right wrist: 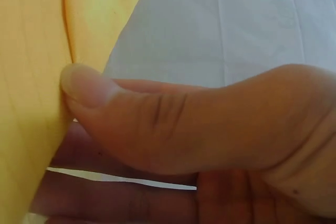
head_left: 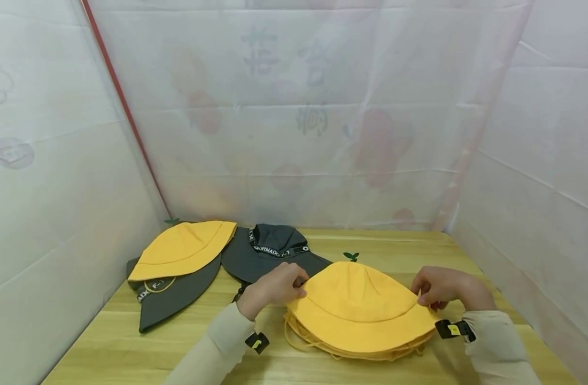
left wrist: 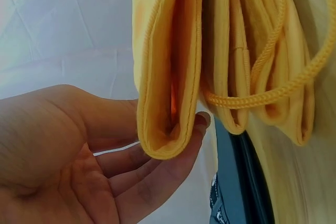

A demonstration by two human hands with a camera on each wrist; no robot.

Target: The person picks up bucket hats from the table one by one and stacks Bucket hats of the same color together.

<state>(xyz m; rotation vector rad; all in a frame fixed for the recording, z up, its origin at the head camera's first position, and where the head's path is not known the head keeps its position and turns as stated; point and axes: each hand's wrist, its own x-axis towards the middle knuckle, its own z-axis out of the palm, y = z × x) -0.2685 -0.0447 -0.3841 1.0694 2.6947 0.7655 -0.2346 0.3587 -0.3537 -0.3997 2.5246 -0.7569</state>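
Both hands hold a folded-flat yellow bucket hat [head_left: 361,305] by its two sides. My left hand [head_left: 277,286] pinches its left edge; the left wrist view shows the thumb on one face and fingers behind the other. On the right edge, the thumb of my right hand [head_left: 448,289] presses the cloth, with fingers behind it. Beneath this hat lie more yellow hats [left wrist: 278,61], stacked, with a looped yellow cord [left wrist: 262,98] hanging out. A green sprout ornament [head_left: 351,256] stands at the held hat's top.
Behind my left hand sits a dark grey hat [head_left: 275,240] with lettered trim. Farther left, another yellow hat [head_left: 183,248] lies over a dark hat [head_left: 178,299] on the wooden table [head_left: 145,353]. White sheet walls [head_left: 294,107] enclose the back and sides.
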